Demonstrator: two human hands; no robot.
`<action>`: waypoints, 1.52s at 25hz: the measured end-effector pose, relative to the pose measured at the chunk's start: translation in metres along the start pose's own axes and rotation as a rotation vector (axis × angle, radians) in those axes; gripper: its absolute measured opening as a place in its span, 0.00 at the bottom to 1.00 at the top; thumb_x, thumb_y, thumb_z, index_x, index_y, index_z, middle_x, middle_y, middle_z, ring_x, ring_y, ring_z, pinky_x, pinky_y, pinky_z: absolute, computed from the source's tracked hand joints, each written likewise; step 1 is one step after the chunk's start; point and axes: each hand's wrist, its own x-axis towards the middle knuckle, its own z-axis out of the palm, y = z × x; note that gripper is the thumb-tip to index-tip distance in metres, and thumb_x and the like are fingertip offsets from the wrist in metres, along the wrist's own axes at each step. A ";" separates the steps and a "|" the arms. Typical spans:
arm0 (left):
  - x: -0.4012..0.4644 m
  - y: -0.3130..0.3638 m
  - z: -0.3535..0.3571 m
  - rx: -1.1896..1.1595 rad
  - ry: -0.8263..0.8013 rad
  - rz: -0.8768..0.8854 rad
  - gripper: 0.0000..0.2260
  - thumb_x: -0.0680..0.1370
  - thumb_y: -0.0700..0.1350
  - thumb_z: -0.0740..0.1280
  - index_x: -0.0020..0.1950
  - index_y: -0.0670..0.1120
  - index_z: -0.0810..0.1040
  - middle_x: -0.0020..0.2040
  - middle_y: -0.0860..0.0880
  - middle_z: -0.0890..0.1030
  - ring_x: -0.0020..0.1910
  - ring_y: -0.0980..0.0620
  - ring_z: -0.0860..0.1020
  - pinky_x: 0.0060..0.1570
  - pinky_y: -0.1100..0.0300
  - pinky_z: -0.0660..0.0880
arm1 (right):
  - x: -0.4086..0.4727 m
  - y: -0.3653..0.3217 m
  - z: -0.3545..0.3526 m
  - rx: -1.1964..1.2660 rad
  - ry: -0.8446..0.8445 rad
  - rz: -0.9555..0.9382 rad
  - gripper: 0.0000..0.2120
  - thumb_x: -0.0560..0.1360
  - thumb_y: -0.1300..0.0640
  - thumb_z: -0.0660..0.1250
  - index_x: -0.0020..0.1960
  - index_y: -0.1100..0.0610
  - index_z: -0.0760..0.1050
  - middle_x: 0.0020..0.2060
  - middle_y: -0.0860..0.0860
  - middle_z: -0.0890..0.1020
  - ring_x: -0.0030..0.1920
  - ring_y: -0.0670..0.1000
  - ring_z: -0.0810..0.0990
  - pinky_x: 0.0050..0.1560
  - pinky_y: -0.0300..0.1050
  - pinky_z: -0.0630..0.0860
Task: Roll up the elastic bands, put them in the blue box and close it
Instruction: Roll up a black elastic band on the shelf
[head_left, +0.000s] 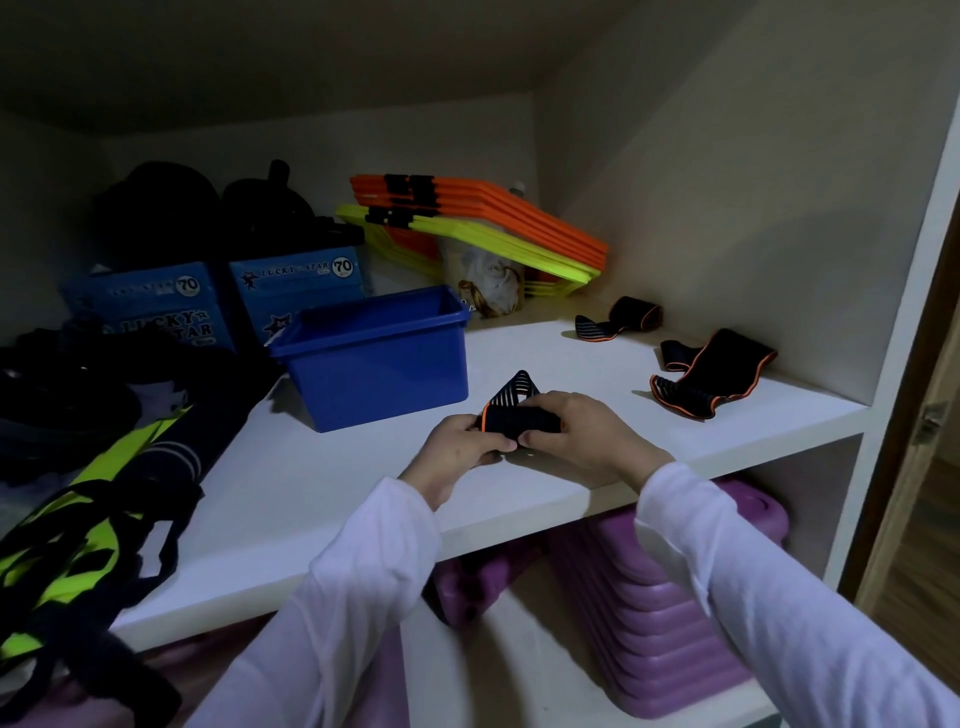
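Both my hands hold one black elastic band with orange edging (514, 413) over the white shelf (311, 478), just in front of the open blue box (384, 364). My left hand (465, 449) grips its left end and my right hand (582, 434) grips its right end; the band is mostly rolled, with a striped tip sticking up. Two more black bands lie unrolled on the shelf to the right: a nearer one (711, 374) with orange trim and a smaller one (618, 319) further back. No lid is visible on the box.
Two blue "Lucky Star" cartons (301, 286) stand behind the box, with dark gear on top. Orange and yellow flat hoops (493, 223) lean at the back over a bag (491, 283). Yellow-black bibs (78, 530) lie left. Purple steps (654, 613) fill the lower shelf.
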 end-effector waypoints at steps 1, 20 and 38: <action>0.000 0.000 -0.001 -0.004 0.007 -0.008 0.15 0.72 0.32 0.67 0.58 0.34 0.76 0.48 0.42 0.79 0.50 0.47 0.77 0.55 0.62 0.75 | 0.000 0.000 0.000 0.015 0.004 0.012 0.21 0.74 0.50 0.65 0.66 0.54 0.71 0.60 0.54 0.78 0.59 0.55 0.75 0.58 0.48 0.71; -0.002 -0.001 -0.012 -0.405 -0.076 -0.053 0.33 0.66 0.41 0.74 0.68 0.37 0.65 0.62 0.34 0.76 0.57 0.41 0.80 0.52 0.52 0.80 | 0.005 -0.007 -0.004 0.288 0.037 0.049 0.08 0.75 0.51 0.63 0.41 0.55 0.75 0.36 0.54 0.78 0.37 0.51 0.74 0.35 0.40 0.67; -0.043 0.014 -0.037 -0.397 -0.081 0.076 0.13 0.74 0.39 0.66 0.59 0.41 0.75 0.53 0.42 0.81 0.55 0.45 0.80 0.54 0.53 0.79 | 0.016 -0.045 -0.017 0.694 -0.164 -0.050 0.08 0.77 0.57 0.61 0.40 0.58 0.73 0.33 0.53 0.75 0.33 0.49 0.75 0.35 0.38 0.71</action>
